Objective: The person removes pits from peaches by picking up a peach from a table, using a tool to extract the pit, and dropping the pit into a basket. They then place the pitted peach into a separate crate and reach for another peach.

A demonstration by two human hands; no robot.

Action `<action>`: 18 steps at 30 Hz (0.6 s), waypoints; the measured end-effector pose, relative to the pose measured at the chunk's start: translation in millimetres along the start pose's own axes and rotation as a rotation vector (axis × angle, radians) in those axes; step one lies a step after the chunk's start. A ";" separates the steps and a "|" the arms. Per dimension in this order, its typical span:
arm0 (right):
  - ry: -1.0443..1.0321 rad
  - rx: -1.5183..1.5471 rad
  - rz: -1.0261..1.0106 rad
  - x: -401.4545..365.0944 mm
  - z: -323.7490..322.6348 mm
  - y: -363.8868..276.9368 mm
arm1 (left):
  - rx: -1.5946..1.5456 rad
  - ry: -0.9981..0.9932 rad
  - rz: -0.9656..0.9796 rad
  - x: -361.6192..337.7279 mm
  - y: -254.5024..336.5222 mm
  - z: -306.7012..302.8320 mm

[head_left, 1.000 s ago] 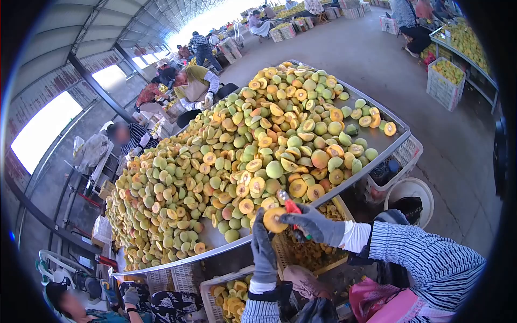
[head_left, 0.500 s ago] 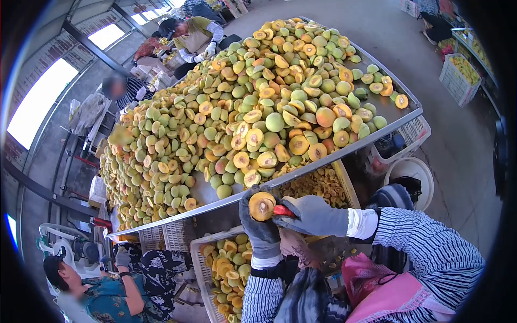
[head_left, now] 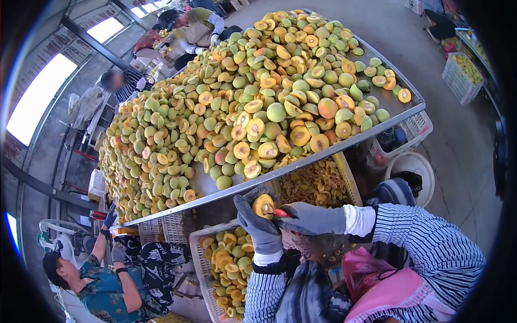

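Note:
My left hand [head_left: 258, 223], in a grey glove, is closed around a halved peach [head_left: 263, 206], its cut orange face turned up with the brown stone area in the middle. My gloved right hand [head_left: 313, 219] grips a small red-handled tool [head_left: 280, 213]. The tool's tip meets the cut face of the peach; its exact shape is too small to make out. Both hands are just below the near rim of a metal table [head_left: 301, 163], which bears a large heap of halved peaches [head_left: 226, 116].
Below the table edge stand a crate of peach halves [head_left: 196, 253] and a yellow crate of scraps [head_left: 350, 180]. A white bucket [head_left: 428, 177] and a white crate [head_left: 414, 134] stand at right. A co-worker in a teal shirt [head_left: 110, 293] sits at lower left; others work behind the heap.
The peach half has tilted in my left hand, and the tool tip now meets its cut face. The teal-shirted co-worker has raised an arm towards the table.

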State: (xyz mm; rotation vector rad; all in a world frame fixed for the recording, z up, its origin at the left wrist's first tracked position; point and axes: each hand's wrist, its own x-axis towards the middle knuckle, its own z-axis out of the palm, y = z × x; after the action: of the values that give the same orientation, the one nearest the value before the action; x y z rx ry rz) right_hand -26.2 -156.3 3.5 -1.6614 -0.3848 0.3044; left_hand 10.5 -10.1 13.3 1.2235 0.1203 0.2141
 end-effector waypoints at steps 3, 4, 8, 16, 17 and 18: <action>-0.291 0.321 0.276 1.0 -12.6 -0.6 | 0.630 -0.269 0.709 2.2 -3.7 -17.2; -0.371 0.423 0.305 1.1 -15.0 4.0 | 0.750 -0.121 0.643 2.6 -10.6 -27.1; -0.542 0.561 0.207 -4.5 -32.5 5.5 | 0.123 -0.496 -0.150 5.8 40.7 3.5; -0.500 0.387 0.047 -7.3 -33.6 23.3 | 0.393 -0.563 -0.093 -1.6 64.1 18.6; -0.589 0.421 0.320 -2.4 -37.7 15.9 | 0.434 -0.596 0.002 -0.4 58.0 14.9; -0.595 0.407 0.313 -6.1 -32.0 23.2 | 0.473 -0.627 0.101 -0.1 53.6 12.3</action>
State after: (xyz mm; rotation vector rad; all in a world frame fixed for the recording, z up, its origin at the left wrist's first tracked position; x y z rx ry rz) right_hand -16.7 -190.1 -15.7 -1.2007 -0.4642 1.0528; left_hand 7.6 -4.0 68.0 1.7154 -0.4603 -0.1267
